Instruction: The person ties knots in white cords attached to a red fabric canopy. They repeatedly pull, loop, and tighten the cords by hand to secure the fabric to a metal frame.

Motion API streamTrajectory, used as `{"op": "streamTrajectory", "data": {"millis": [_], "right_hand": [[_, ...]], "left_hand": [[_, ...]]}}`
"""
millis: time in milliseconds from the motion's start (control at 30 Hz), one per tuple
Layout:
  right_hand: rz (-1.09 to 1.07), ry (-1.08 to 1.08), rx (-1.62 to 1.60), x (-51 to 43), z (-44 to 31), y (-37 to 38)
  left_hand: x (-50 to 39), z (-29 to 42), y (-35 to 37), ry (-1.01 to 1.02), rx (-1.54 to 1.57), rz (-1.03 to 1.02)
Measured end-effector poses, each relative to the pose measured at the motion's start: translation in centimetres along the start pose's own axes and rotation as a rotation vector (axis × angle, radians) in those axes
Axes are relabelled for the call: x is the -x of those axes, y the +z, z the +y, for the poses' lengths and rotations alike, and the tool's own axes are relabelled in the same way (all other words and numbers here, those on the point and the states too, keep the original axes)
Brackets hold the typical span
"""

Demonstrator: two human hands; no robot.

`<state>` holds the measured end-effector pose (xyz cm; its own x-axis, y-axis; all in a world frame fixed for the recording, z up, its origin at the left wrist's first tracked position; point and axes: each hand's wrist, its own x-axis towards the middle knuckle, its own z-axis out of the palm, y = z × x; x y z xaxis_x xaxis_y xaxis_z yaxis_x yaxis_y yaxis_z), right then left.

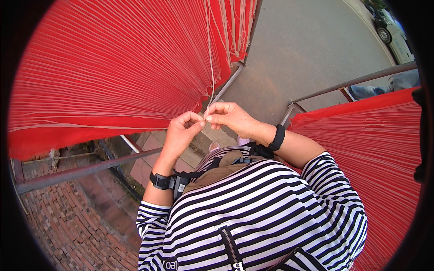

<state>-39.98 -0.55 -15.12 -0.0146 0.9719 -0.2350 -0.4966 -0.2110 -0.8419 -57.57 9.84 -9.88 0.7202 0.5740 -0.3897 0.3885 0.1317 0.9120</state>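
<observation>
My left hand [184,132] and my right hand [230,117] meet at the fingertips, pinching thin whitish threads [211,96] between thumbs and forefingers. The threads run upward from my fingers along the edge of a red fabric sheet [118,123]. Many pale pink cords lie in close rows across that sheet, converging towards its near corner beside my hands. Looser threads [237,30] hang at its upper right edge. Exactly how the threads cross between my fingertips is too small to tell.
Metal frame bars [88,171] run beneath the red sheet. At right, a second corded red sheet [366,142] lies beside another metal rail [356,79]. Stacked bricks [74,223] stand at lower left. Grey pavement [305,44] stretches ahead, with a parked vehicle [395,39] at upper right.
</observation>
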Motion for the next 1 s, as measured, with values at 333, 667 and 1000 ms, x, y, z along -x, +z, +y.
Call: {"op": "streamTrajectory", "data": {"millis": [333,667,1000], "right_hand": [[-0.069,0.006,-0.124,1.3,-1.2,0.6],[-0.117,0.012,-0.196,1.9,-1.6,0.1],[-0.115,-0.03,-0.329,2.6,-1.7,0.4]], "left_hand": [[1.1,0.1,0.1,-0.035,0.404,-0.067],[1.2,-0.1,0.0,-0.03,0.581,-0.137],[1.7,-0.6,-0.2,-0.019,0.621,-0.135]]}}
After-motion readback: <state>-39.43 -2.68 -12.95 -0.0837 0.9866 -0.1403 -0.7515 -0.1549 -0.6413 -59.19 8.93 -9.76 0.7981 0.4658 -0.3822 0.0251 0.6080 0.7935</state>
